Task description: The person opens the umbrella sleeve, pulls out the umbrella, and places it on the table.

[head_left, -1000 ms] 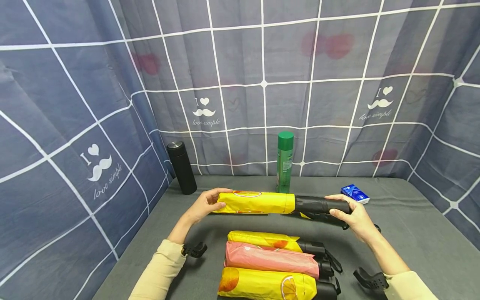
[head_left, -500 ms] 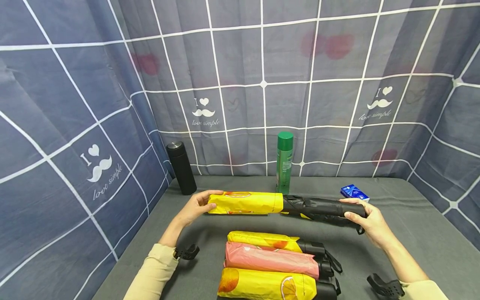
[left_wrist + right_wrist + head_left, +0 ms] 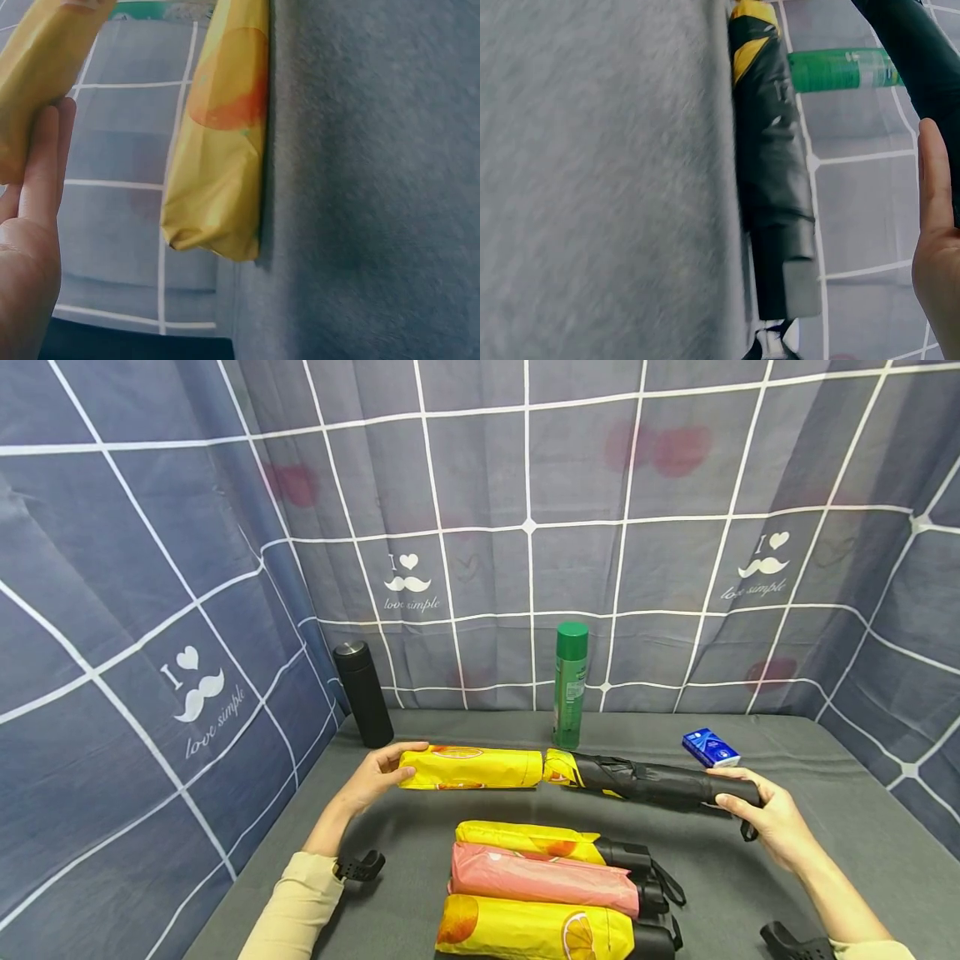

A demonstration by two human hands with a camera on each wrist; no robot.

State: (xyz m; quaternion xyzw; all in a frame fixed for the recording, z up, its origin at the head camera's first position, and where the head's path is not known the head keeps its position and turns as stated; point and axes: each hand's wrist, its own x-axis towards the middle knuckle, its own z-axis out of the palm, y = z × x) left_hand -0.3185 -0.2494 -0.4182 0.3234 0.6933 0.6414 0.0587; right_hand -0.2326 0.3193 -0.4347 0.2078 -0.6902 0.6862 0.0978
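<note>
Since a second ago the hands have drawn apart, and the yellow sleeve (image 3: pixel 468 767) has slid off the umbrella (image 3: pixel 645 781) until only the tip remains at its mouth. Left hand (image 3: pixel 371 777) closes its grip on the sleeve's far end; right hand (image 3: pixel 772 814) wraps its grip round the umbrella's black handle. Both are held just above the surface, across its middle. Three sleeved umbrellas (image 3: pixel 540 881) lie side by side toward the near edge. A black flask (image 3: pixel 363 694), green can (image 3: pixel 570 685) and blue packet (image 3: pixel 710 748) stand along the far edge.
</note>
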